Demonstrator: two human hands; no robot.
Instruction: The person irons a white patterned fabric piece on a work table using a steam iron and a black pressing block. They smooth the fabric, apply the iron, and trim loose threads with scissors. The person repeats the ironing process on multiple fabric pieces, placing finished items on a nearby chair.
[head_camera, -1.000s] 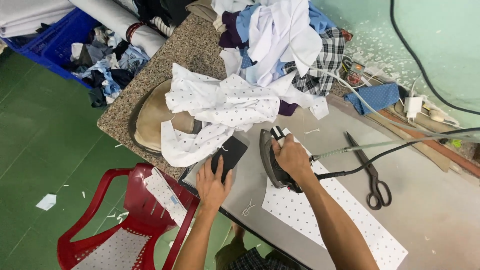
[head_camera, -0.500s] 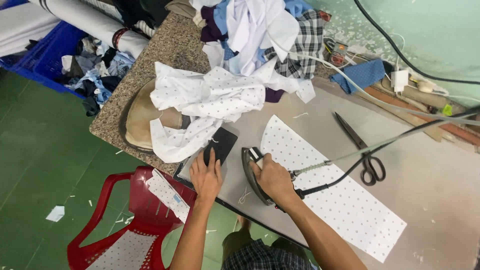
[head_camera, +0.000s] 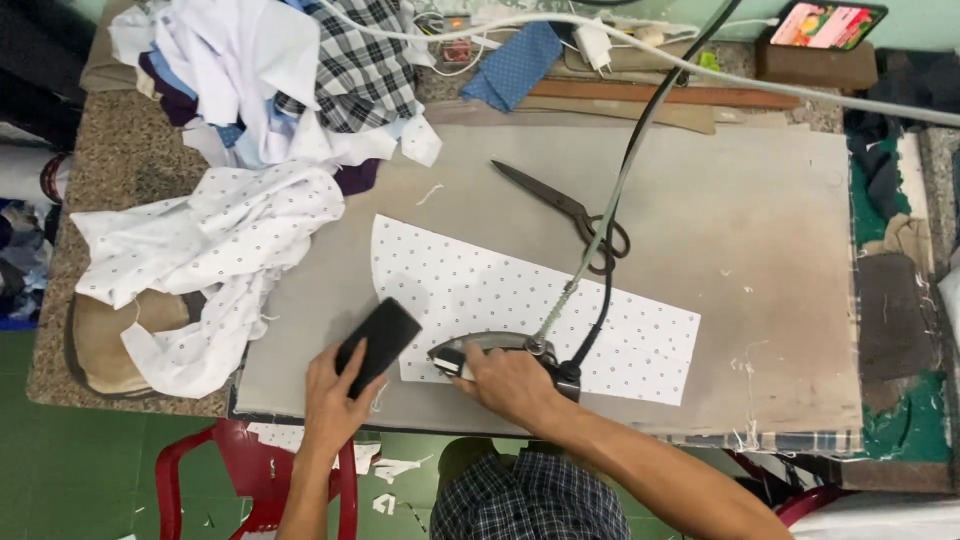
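Note:
My right hand (head_camera: 508, 382) grips the handle of a dark iron (head_camera: 478, 347) that rests on the near edge of a white dotted fabric piece (head_camera: 520, 300). The fabric lies flat on the grey padded ironing board (head_camera: 720, 230). A cord (head_camera: 610, 200) runs from the iron's rear up and away across the board. My left hand (head_camera: 335, 395) holds a flat black rectangular block (head_camera: 378, 340) at the fabric's near left corner, tilted on the board.
Black scissors (head_camera: 565, 205) lie on the board beyond the fabric. A crumpled dotted white garment (head_camera: 205, 245) and a heap of mixed clothes (head_camera: 270, 60) fill the left. A phone (head_camera: 828, 24) lies at the back right, with a red plastic chair (head_camera: 240, 470) below.
The view swung round so the board now lies square. The iron has come to the fabric's near edge, and my left hand has brought the black block onto the fabric's corner.

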